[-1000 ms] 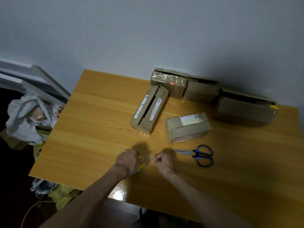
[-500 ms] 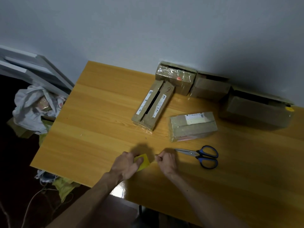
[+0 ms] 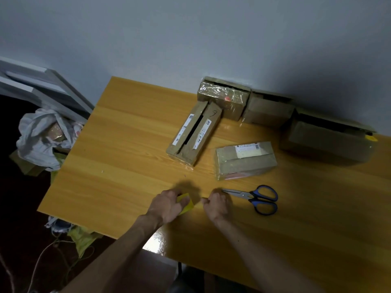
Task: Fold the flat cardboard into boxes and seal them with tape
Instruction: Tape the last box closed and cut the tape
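The yellow tape roll sits at the near edge of the bench, just left of centre. It is held in the left hand, whose grip is closed around it so that only its right side shows past the fingers. A thin strip of tape runs from the roll to the right hand, which is close beside the left. The right hand's fingers are curled and its grip pinches the strip's end between thumb and forefinger. Both hands are low over the bench top.

Just right of the right hand lie blue-handled scissors, flat on the bench, blades pointing left toward the knuckles and handles to the right. Beyond the scissors, a taped box with a white label lies on its side. To its left is a long narrow box, angled, with a dark open slit between its top flaps and white labels on either side of the slit. Its far end touches a box wrapped in clear film, which stands against the grey wall. A plain brown box is just to the right of that one, and a larger brown box with its top flaps loose stands further right.

Off the bench's left edge, a white plastic bag rests on a heap of items, with pale boards leaning behind it.
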